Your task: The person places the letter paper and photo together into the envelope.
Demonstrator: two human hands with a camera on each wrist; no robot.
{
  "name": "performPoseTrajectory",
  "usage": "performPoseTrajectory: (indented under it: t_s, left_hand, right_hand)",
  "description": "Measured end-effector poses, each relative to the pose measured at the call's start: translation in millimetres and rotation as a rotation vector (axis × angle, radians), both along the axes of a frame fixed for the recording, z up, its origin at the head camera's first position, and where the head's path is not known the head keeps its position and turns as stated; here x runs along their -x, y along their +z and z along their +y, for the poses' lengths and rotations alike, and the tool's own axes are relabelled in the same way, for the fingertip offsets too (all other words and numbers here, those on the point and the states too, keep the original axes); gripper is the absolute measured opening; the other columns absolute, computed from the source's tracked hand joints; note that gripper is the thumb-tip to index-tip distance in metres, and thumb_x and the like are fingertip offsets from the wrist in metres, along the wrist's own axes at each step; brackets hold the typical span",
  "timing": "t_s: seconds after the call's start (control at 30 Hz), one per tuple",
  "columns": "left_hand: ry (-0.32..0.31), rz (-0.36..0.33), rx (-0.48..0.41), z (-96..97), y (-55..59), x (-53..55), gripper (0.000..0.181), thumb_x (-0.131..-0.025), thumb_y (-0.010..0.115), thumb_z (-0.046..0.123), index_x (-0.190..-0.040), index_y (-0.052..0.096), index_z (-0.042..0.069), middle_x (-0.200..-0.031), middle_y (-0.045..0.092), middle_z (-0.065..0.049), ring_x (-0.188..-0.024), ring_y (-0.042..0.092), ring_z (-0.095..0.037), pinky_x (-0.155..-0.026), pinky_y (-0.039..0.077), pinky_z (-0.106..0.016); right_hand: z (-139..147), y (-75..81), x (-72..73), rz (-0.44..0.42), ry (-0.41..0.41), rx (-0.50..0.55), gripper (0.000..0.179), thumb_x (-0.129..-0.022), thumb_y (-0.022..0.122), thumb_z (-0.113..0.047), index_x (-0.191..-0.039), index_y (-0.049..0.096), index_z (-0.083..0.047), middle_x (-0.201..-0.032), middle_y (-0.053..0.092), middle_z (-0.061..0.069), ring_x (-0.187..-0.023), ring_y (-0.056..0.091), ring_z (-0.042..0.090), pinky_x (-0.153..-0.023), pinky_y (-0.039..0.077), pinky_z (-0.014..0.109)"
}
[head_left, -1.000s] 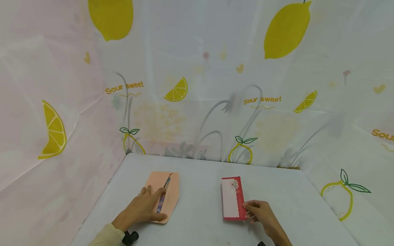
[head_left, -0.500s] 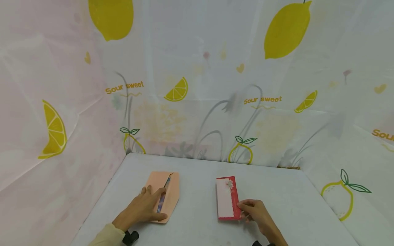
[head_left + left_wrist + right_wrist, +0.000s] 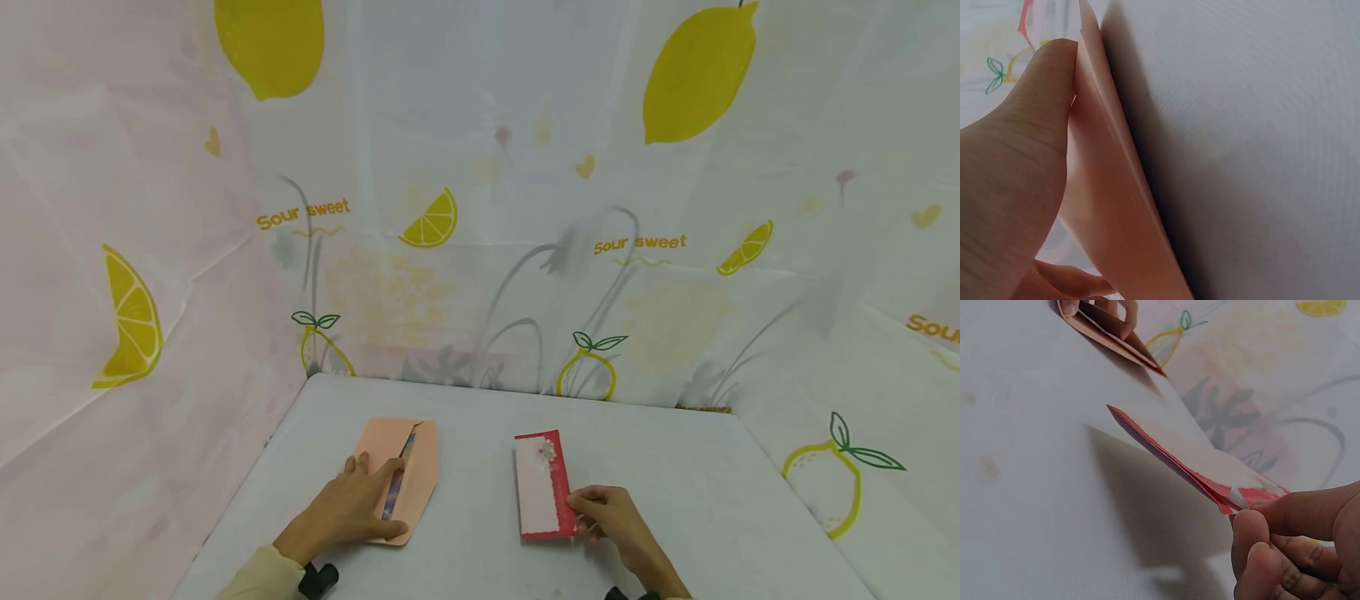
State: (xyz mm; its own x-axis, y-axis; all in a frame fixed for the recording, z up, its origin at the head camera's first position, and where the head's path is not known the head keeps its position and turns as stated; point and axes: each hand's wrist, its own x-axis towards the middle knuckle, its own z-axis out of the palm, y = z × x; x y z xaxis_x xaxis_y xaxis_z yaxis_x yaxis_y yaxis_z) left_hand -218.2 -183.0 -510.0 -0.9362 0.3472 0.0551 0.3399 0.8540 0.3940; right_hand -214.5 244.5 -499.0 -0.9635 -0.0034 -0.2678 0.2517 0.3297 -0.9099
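Note:
A peach envelope (image 3: 422, 479) lies on the left of the table. Through the slot along it shows a blue-purple patterned strip (image 3: 393, 492), a lining or an insert; I cannot tell which. My left hand (image 3: 341, 508) rests on the envelope, fingers spread, index finger and thumb beside the slot. In the left wrist view the thumb touches the envelope (image 3: 1107, 206). My right hand (image 3: 611, 517) pinches a folded pink-and-red card (image 3: 536, 492) with a flower decoration by its right edge. The right wrist view shows this card (image 3: 1172, 450) tilted above the table, casting a shadow.
The white tabletop (image 3: 480, 450) stretches between the envelope and the card. Behind and at both sides hang cloth walls (image 3: 480, 292) printed with lemons. A black strap device (image 3: 318, 581) sits on the left wrist.
My right hand has moved left with the card, bringing it closer to the envelope. The left hand and the envelope have stayed in place.

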Motion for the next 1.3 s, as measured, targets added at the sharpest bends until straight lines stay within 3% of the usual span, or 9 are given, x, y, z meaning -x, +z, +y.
performPoseTrajectory:
  t_s: [0.53,0.83,1.17,1.3]
  left_hand:
    - [-0.002,-0.027,-0.007,-1.2,-1.1,-0.5,0.091,-0.072,0.081,0.072,-0.145,0.051,0.026,-0.142,0.042,-0.043,-0.127,0.042,-0.068,-0.076,0.048,-0.072]
    - [-0.006,-0.016,0.003,0.1,-1.3,1.2,0.09,-0.072,0.081,0.072,-0.144,0.052,0.026,-0.137,0.046,-0.039,-0.122,0.049,-0.062,-0.073,0.05,-0.067]
    - [-0.009,-0.012,0.003,1.2,-0.1,1.7,0.09,-0.073,0.081,0.07,-0.145,0.052,0.024,-0.14,0.044,-0.041,-0.125,0.046,-0.065,-0.077,0.048,-0.071]
    - [-0.007,-0.019,0.002,1.2,0.9,0.9,0.09,-0.073,0.082,0.07,-0.145,0.052,0.025,-0.137,0.046,-0.038,-0.119,0.051,-0.06,-0.073,0.05,-0.066]
  right_hand:
    - [-13,-6.6,5.1,-0.019,0.01,-0.015,0.034,-0.095,0.077,-0.027,-0.11,0.071,0.003,-0.086,0.071,0.005,-0.066,0.062,0.017,-0.058,0.049,0.029]
    - [-25,-5.8,7.5,-0.027,0.026,0.001,0.033,-0.095,0.076,-0.026,-0.111,0.071,0.003,-0.086,0.071,0.005,-0.065,0.061,0.016,-0.057,0.047,0.028]
    - [-35,-9.6,7.6,-0.009,0.06,0.029,0.037,-0.093,0.079,-0.031,-0.109,0.071,0.002,-0.083,0.069,0.004,-0.062,0.06,0.014,-0.055,0.046,0.026]
    - [-39,-11.8,7.0,-0.007,0.071,0.026,0.036,-0.093,0.079,-0.03,-0.109,0.071,0.002,-0.081,0.069,0.004,-0.062,0.059,0.014,-0.055,0.047,0.026]
